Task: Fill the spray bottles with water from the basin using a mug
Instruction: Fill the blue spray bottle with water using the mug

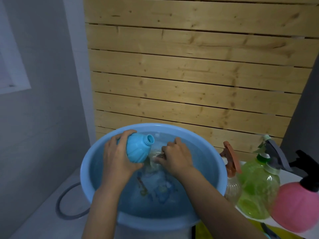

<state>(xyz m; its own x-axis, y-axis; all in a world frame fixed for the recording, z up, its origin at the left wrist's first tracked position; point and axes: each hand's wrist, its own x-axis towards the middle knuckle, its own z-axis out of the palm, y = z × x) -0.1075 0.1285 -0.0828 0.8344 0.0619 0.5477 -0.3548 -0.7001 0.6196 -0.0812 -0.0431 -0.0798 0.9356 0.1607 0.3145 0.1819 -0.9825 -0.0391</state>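
Bottle [138,150] in L hand [117,156]; R hand [176,156] grips mug [154,159] in basin [85,171].

A wall of pale wooden planks [189,75] fills the back, with thin dark gaps between the boards. To the left is a plain grey wall [51,100] with a white window frame [17,66]. Low down on the left, a grey hose [59,200] curls on a pale floor [31,218]. A white bench [291,176] stands at the right. The light is dim.
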